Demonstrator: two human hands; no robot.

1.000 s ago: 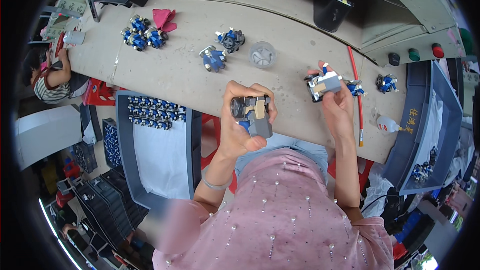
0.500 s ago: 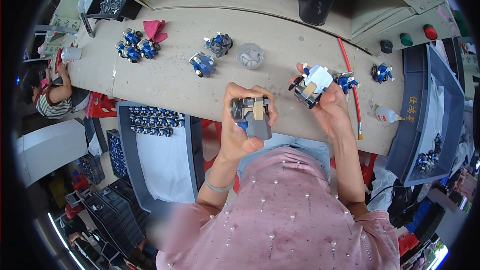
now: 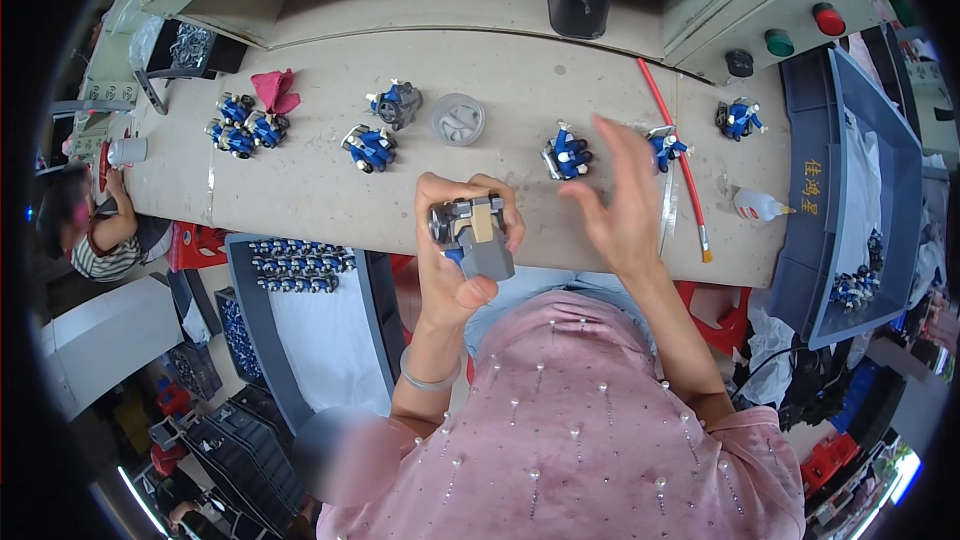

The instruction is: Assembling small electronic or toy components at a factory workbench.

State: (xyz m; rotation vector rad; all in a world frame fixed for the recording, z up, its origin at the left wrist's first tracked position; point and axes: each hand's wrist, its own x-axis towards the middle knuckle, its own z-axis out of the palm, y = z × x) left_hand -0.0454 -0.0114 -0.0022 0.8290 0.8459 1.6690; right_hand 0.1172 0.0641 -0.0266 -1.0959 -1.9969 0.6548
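My left hand [image 3: 445, 280] grips a small toy vehicle [image 3: 484, 247] with grey, tan and black parts and a bit of blue. It is held above the table's near edge. My right hand [image 3: 625, 215] is slightly blurred and holds nothing, its thumb and fingers apart. Just left of those fingers, a blue toy figure [image 3: 568, 155] rests on the table. To the right another blue figure [image 3: 666, 148] lies against a red-handled brush [image 3: 675, 150]. Left of a clear round cup [image 3: 458, 120] are a blue figure [image 3: 370, 148] and a grey-and-blue toy [image 3: 398, 105].
Several blue figures [image 3: 235, 140] cluster near a pink cloth [image 3: 275, 90]. A white bottle [image 3: 757, 205] and another figure [image 3: 742, 118] are at right. Grey bins stand at the left [image 3: 375, 315] and right [image 3: 805, 190]. Far left, a person [image 3: 110, 225] sits at the table.
My right hand has let go of the white-and-blue toy it held, and a toy figure now stands on the table beside it. My left hand keeps its toy.
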